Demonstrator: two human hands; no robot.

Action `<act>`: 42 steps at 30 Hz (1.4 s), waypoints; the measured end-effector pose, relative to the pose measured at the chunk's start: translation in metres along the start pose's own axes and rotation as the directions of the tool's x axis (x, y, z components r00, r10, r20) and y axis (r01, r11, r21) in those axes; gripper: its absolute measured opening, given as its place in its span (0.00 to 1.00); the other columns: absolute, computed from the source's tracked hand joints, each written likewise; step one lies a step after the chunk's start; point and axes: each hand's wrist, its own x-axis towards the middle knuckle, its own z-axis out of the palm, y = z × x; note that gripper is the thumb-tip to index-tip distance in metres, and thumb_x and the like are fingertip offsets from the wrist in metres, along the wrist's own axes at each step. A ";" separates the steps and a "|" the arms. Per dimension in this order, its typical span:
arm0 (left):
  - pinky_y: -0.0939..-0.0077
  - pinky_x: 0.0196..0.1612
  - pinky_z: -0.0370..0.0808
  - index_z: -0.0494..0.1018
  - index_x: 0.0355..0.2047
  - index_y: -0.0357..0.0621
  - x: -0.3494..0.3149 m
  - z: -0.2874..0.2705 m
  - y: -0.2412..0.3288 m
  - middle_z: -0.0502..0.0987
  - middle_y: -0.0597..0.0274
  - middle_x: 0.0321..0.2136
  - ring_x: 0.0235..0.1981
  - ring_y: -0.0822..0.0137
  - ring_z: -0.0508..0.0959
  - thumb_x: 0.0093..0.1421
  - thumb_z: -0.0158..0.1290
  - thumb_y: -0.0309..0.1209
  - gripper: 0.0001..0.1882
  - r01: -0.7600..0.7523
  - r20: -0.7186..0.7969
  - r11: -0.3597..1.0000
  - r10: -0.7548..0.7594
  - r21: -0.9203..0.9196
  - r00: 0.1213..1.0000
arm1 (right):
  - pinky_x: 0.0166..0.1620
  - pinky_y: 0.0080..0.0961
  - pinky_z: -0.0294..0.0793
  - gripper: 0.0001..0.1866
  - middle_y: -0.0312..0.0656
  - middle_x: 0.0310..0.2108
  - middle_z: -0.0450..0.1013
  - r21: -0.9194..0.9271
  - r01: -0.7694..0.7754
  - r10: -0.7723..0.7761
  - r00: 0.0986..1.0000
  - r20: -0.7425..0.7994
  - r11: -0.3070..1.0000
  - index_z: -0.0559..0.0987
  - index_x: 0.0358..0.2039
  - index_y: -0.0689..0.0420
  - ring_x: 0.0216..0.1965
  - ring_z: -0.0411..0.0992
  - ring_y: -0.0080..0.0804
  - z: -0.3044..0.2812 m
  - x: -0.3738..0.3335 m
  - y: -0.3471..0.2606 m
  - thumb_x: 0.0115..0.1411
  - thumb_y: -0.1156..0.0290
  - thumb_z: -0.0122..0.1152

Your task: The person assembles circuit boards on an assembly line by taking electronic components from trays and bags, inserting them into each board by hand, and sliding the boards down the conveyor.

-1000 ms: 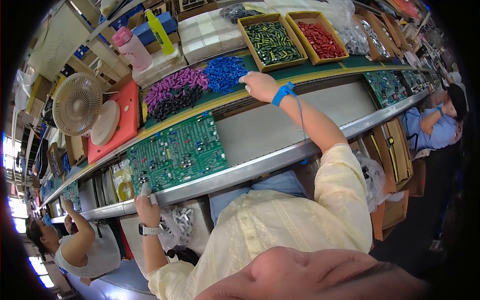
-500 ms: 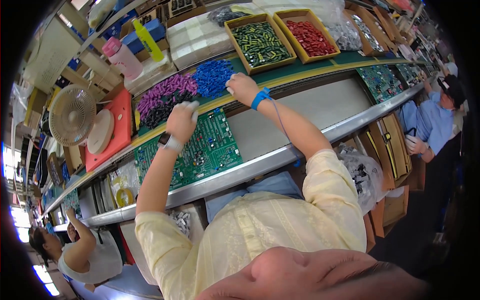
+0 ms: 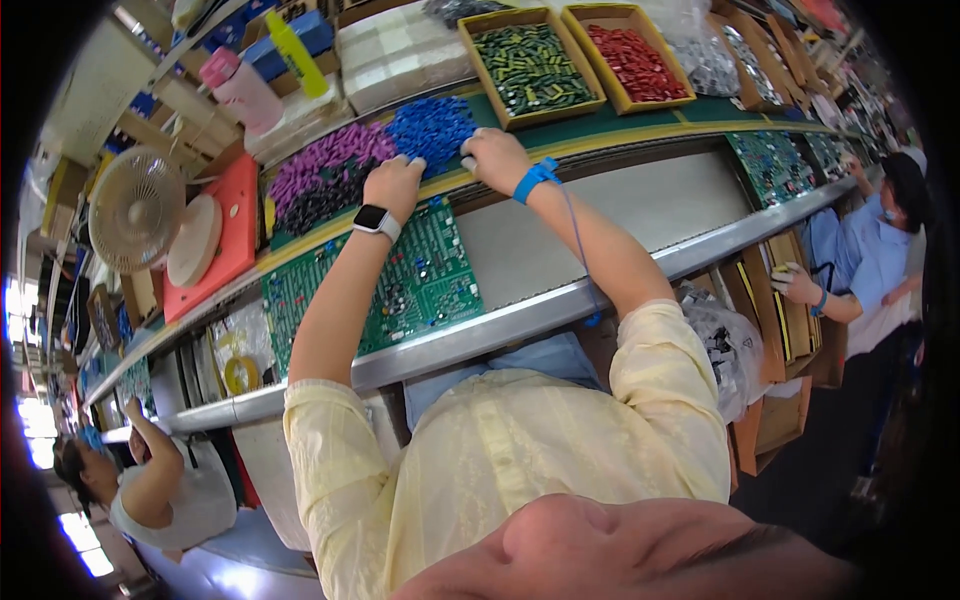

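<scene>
Evidently you're at the picking step: your left hand [image 3: 394, 187] and right hand [image 3: 498, 160], fingers curled, are at the blue parts [image 3: 430, 128]; whether either grips any, I can't tell. The board [image 3: 430, 275] lies nearer you. Picking calls for a light pinch.

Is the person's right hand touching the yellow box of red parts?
Apart: the head view plainly shows green surface between the right hand and the yellow box.

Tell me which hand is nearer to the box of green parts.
Right. The right hand is just in front of the box's near left corner; the left hand is farther off to the left, by the blue parts.
</scene>
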 end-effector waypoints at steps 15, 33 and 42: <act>0.69 0.30 0.72 0.72 0.31 0.40 -0.076 -0.059 0.000 0.75 0.53 0.25 0.26 0.58 0.76 0.51 0.54 0.29 0.08 0.290 0.051 0.769 -0.319 -0.569 0.946 | 0.39 0.38 0.69 0.08 0.47 0.31 0.72 0.408 0.114 -0.264 0.905 0.334 0.906 0.76 0.30 0.56 0.36 0.70 0.46 -0.018 -0.008 -0.095 0.49 0.69 0.55; 0.67 0.37 0.72 0.73 0.34 0.39 -0.105 -0.048 0.008 0.75 0.51 0.32 0.34 0.54 0.75 0.50 0.51 0.23 0.10 0.229 0.016 0.748 -0.281 -0.623 0.960 | 0.42 0.37 0.68 0.08 0.44 0.31 0.70 0.345 0.122 -0.269 0.867 0.421 0.931 0.77 0.30 0.55 0.39 0.69 0.42 0.012 -0.022 -0.103 0.49 0.73 0.54; 0.67 0.35 0.72 0.73 0.33 0.39 -0.107 -0.044 0.007 0.75 0.50 0.28 0.30 0.54 0.76 0.49 0.53 0.24 0.09 0.332 0.155 0.712 -0.303 -0.619 0.940 | 0.42 0.37 0.68 0.07 0.45 0.31 0.70 0.354 0.119 -0.273 0.863 0.425 0.928 0.76 0.30 0.57 0.39 0.68 0.43 0.009 -0.023 -0.102 0.48 0.74 0.54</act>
